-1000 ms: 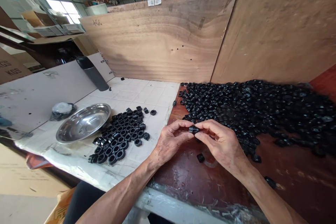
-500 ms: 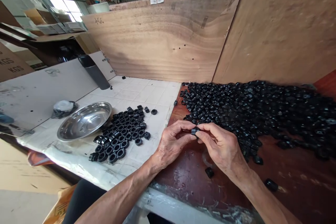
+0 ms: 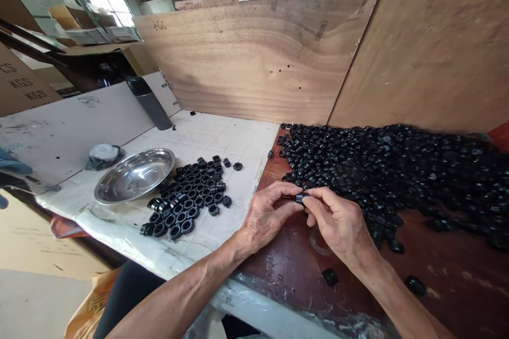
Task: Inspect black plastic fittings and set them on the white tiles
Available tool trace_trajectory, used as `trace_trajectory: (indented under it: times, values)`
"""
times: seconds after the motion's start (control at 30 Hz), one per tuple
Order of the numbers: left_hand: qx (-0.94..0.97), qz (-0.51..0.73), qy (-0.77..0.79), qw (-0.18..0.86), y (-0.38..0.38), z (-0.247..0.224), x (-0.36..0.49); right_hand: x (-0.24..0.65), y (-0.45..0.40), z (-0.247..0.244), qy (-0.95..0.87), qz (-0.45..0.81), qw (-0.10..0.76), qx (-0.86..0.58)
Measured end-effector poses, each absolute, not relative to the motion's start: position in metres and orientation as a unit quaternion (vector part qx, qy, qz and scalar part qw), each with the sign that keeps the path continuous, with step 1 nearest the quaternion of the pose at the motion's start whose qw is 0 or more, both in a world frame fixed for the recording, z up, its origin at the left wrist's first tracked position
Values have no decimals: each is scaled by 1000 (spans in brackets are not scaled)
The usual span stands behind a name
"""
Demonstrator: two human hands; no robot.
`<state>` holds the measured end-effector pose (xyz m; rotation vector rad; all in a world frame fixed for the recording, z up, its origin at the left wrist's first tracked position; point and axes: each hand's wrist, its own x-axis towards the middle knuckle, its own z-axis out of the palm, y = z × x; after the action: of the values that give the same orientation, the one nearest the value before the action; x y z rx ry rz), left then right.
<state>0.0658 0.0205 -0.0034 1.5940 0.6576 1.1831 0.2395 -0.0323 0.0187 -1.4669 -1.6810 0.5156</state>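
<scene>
Between their fingertips my left hand (image 3: 266, 217) and my right hand (image 3: 340, 220) pinch one small black cylindrical part (image 3: 300, 198), above the red-brown board (image 3: 278, 265). Each hand is closed on it from its own side. A large heap of black parts (image 3: 382, 164) lies behind and right of the hands. To the left, a group of black ring-shaped parts (image 3: 191, 190) is spread on the white surface, most with their holes facing up. One loose black part (image 3: 330, 276) lies below my right hand, and another (image 3: 415, 285) is by the right forearm.
A steel bowl (image 3: 135, 176) stands left of the rings, beside a dark bag with white content (image 3: 104, 156). A dark grey bottle (image 3: 149, 103) leans near the left panel. Wooden boards (image 3: 254, 58) wall the back. Cardboard boxes (image 3: 24, 74) are at the far left.
The view has shifted slightly, so the table things appear a little further right. Both hands still hold the black part. The loose part below my right hand appears lower and further right.
</scene>
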Motion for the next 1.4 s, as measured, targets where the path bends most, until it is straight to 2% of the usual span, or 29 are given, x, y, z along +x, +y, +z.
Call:
trace_trajectory:
  times: [0.13,0.23,0.4,0.6,0.8,1.13,1.23,1.33,1.4]
  values:
    - [692,483,249,475,18,-4,67,237,-31,14,-680,115,397,-606]
    - [645,472,270,537,15,-3,71,236,-31,14,-657,99,423,-616]
    - [530,466,294,644,14,3,74,239,-32,21,-699,141,433,-551]
    - [597,477,291,575,16,1,71,240,-29,15,-708,85,396,-579]
    - [558,457,310,619,17,-3,72,235,-32,24,-649,223,413,-598]
    - [554,439,300,641,17,-5,72,246,-27,19,-650,283,415,-571]
    - [584,440,306,609,19,-7,71,245,-26,14,-660,243,405,-584]
    - [665,456,311,503,20,-9,69,240,-25,8,-666,209,382,-606]
    - [685,456,309,476,20,-8,69,237,-25,7,-664,190,369,-622]
